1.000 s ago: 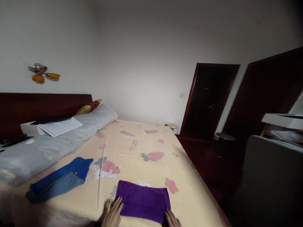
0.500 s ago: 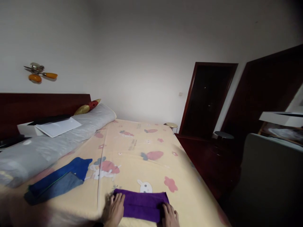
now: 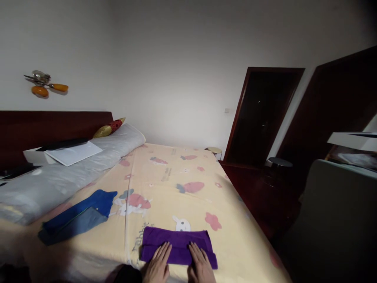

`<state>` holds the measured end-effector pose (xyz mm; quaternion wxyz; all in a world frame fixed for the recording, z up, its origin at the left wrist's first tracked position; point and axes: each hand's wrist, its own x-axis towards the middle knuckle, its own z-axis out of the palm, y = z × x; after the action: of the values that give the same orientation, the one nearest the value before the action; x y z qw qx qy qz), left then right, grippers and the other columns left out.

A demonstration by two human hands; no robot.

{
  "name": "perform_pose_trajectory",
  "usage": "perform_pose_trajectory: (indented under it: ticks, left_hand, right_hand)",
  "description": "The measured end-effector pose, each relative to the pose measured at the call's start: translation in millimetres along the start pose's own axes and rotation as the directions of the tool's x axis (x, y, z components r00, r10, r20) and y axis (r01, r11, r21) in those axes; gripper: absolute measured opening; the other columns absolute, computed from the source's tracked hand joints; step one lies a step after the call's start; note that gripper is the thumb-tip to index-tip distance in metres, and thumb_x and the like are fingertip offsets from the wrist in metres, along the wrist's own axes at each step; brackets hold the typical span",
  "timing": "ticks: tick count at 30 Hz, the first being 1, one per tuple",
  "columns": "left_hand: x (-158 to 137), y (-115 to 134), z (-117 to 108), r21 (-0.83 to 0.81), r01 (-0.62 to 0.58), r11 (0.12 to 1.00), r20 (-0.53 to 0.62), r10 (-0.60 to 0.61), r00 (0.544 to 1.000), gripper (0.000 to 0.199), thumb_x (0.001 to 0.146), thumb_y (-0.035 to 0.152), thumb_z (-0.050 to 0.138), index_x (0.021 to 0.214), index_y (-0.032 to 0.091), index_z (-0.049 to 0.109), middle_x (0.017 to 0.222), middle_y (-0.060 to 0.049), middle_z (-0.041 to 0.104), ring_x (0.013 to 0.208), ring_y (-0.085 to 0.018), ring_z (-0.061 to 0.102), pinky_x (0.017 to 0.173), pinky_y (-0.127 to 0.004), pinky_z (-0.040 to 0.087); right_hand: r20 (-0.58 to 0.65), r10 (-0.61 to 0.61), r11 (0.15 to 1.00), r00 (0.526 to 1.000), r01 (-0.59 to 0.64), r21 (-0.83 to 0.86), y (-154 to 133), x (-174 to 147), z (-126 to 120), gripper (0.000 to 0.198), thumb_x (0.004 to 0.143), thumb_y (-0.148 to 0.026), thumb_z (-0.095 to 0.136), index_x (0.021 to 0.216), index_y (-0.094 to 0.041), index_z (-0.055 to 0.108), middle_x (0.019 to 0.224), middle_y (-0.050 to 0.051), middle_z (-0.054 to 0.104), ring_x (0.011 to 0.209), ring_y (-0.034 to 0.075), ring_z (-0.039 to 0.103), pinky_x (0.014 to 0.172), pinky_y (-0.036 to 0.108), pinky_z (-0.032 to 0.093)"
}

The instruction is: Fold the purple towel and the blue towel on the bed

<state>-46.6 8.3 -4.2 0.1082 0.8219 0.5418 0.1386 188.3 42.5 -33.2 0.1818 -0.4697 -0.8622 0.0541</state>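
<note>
The purple cloth (image 3: 176,245) lies folded into a flat band at the near edge of the bed (image 3: 176,181), just this side of the rabbit print. Both hands rest palm-down on it: the left hand (image 3: 157,267) on its left half, the right hand (image 3: 200,266) on its right half, close together near the middle. The fingers of each are stretched out flat and slightly spread, gripping nothing, only pressing on the cloth.

To press a fold like this well, I would judge that the palms should stay flat and stroke from the middle of the cloth out toward its ends, so that creases run off and the layers stay square. The cloth's right end looks a little uneven next to its left end, so that side wants more care. Pushing too hard toward the near edge could drag the cloth off the bed.

Left of the cloth and farther up the bed lies a blue garment (image 3: 78,216), well apart. Beyond that, against the headboard (image 3: 55,124), is a long grey bolster (image 3: 67,173) with a white box (image 3: 63,152) on it. Right of the cloth, beyond the bed's edge, stand dark doors (image 3: 262,114) and a grey chair (image 3: 335,220). Nothing lies on the cloth or close enough to it to hinder the hands.
</note>
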Motion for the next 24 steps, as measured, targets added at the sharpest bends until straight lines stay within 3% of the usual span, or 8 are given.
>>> perform_pose_trajectory:
  ticks: [4, 8, 13, 15, 17, 19, 21, 24]
  left_hand:
    - [-18.9, -20.9, -1.4, 0.076, 0.147, 0.986, -0.013, -0.146, 0.989, 0.091, 0.064, -0.001, 0.039, 0.149, 0.025, 0.018, 0.158, 0.002, 0.027, 0.145, -0.017, 0.027, 0.12, -0.035, 0.031]
    - [-17.5, -24.8, -3.3, 0.133, 0.175, 0.976, -0.021, -0.174, 0.985, 0.082, 0.065, -0.003, 0.035, 0.141, 0.025, 0.04, 0.155, 0.001, 0.035, 0.143, -0.018, 0.032, 0.12, -0.034, 0.032]
    - [0.4, -22.0, -20.2, 0.12, 0.311, 0.943, -0.01, -0.312, 0.95, 0.055, 0.08, 0.011, 0.036, 0.131, 0.024, 0.053, 0.139, -0.005, 0.059, 0.134, -0.024, 0.046, 0.119, -0.051, 0.028]
    - [8.8, -20.9, -29.8, 0.127, 0.366, 0.922, -0.012, -0.367, 0.93, 0.051, 0.083, 0.015, 0.034, 0.129, 0.02, 0.054, 0.134, -0.009, 0.062, 0.132, -0.025, 0.048, 0.118, -0.054, 0.025]
    - [16.7, -18.0, -38.7, 0.141, 0.395, 0.908, -0.02, -0.396, 0.918, 0.05, 0.083, 0.015, 0.033, 0.128, 0.016, 0.055, 0.132, -0.011, 0.063, 0.132, -0.026, 0.047, 0.118, -0.056, 0.021]
    - [23.6, -11.3, -45.8, 0.124, 0.373, 0.919, -0.033, -0.372, 0.928, 0.052, 0.08, 0.013, 0.032, 0.126, 0.017, 0.056, 0.132, -0.012, 0.063, 0.132, -0.025, 0.047, 0.118, -0.055, 0.02]
    - [29.4, 0.3, -49.6, 0.074, 0.321, 0.944, -0.037, -0.319, 0.947, 0.057, 0.077, 0.01, 0.031, 0.128, 0.018, 0.055, 0.134, -0.009, 0.062, 0.132, -0.023, 0.047, 0.118, -0.048, 0.024]
    - [35.8, 22.0, -47.0, 0.001, 0.255, 0.967, 0.033, -0.255, 0.966, 0.066, 0.073, 0.006, 0.031, 0.136, 0.018, 0.047, 0.145, -0.006, 0.053, 0.136, -0.018, 0.042, 0.119, -0.037, 0.029]
  right_hand:
    - [-0.031, 0.143, 0.99, 0.989, -0.143, -0.003, 38.4, -25.9, -22.1, 0.071, 0.068, -0.014, 0.043, 0.139, -0.019, 0.042, 0.147, 0.008, 0.045, 0.137, 0.024, 0.042, 0.113, 0.047, 0.038]
    - [-0.053, 0.251, 0.968, 0.967, -0.251, 0.006, 62.4, -42.1, -34.8, 0.06, 0.07, -0.017, 0.045, 0.129, -0.023, 0.055, 0.14, 0.01, 0.055, 0.13, 0.026, 0.05, 0.108, 0.048, 0.041]
    - [-0.051, 0.355, 0.935, 0.934, -0.355, -0.002, 42.1, -26.4, -65.0, 0.029, 0.078, -0.027, 0.046, 0.097, -0.029, 0.068, 0.116, 0.007, 0.069, 0.113, 0.028, 0.059, 0.1, 0.054, 0.04]
    - [-0.005, 0.414, 0.91, 0.91, -0.414, -0.039, 27.3, -14.1, -78.1, 0.031, 0.082, -0.027, 0.038, 0.086, -0.025, 0.068, 0.102, 0.008, 0.071, 0.105, 0.025, 0.062, 0.099, 0.052, 0.04]
    - [0.004, 0.465, 0.883, 0.886, -0.463, -0.082, 15.0, -2.8, -86.5, 0.036, 0.083, -0.023, 0.034, 0.09, -0.021, 0.069, 0.102, 0.01, 0.071, 0.106, 0.027, 0.061, 0.1, 0.052, 0.039]
    - [-0.015, 0.494, 0.864, 0.869, -0.493, -0.106, 5.1, 6.8, -88.3, 0.043, 0.081, -0.018, 0.032, 0.108, -0.016, 0.065, 0.117, 0.014, 0.067, 0.114, 0.029, 0.057, 0.104, 0.054, 0.036]
    - [-0.001, 0.473, 0.877, 0.881, -0.471, -0.095, -5.5, 15.3, -83.7, 0.054, 0.079, -0.014, 0.03, 0.128, -0.016, 0.054, 0.133, 0.013, 0.06, 0.126, 0.028, 0.05, 0.109, 0.053, 0.032]
    - [0.116, 0.374, 0.927, 0.92, -0.374, -0.021, -26.0, 26.2, -68.1, 0.062, 0.079, -0.014, 0.031, 0.139, -0.022, 0.041, 0.146, 0.005, 0.049, 0.138, 0.023, 0.039, 0.116, 0.05, 0.027]
